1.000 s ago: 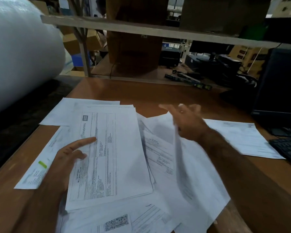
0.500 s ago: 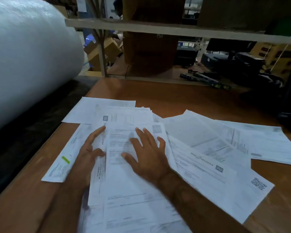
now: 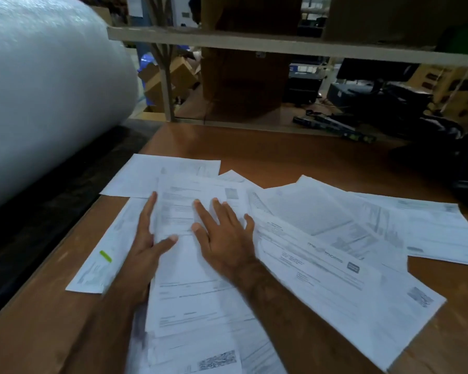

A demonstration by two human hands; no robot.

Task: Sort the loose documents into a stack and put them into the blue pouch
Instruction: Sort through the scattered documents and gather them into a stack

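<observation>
On the brown surface (image 3: 295, 155), approx centre-left, a small stack (image 3: 192, 265) of printed sheets is forming. Left hand (image 3: 146, 238) lies along the stack's left edge, fingers straight, thumb out across the top sheet. Right hand (image 3: 224, 238) lies flat on top, fingers spread, palm pressing down; neither hand pinches anything.

Progress, judged from the layout: early. Only a few docs are gathered and the edges aren't squared yet. Still loose: a fan of overlapping sheets (image 3: 335, 238) to the right, one long sheet w/ a green mark (image 3: 103, 252) to the left, another sheet (image 3: 146, 176) behind the stack, plus more pages (image 3: 214, 357) at the near edge. Blue pouch isn't in view, so the insertion step hasn't started.

Materials: thin white office paper, flat and rectangular, printed w/ tables, logos and QR-type codes; text is blurred. It should slide easily on the smooth wood-tone laminate. Far left, a big roll of bubble wrap (image 3: 43, 90), translucent and dimpled. Behind, a pale shelf board (image 3: 281, 44) w/ cardboard boxes beyond it.
</observation>
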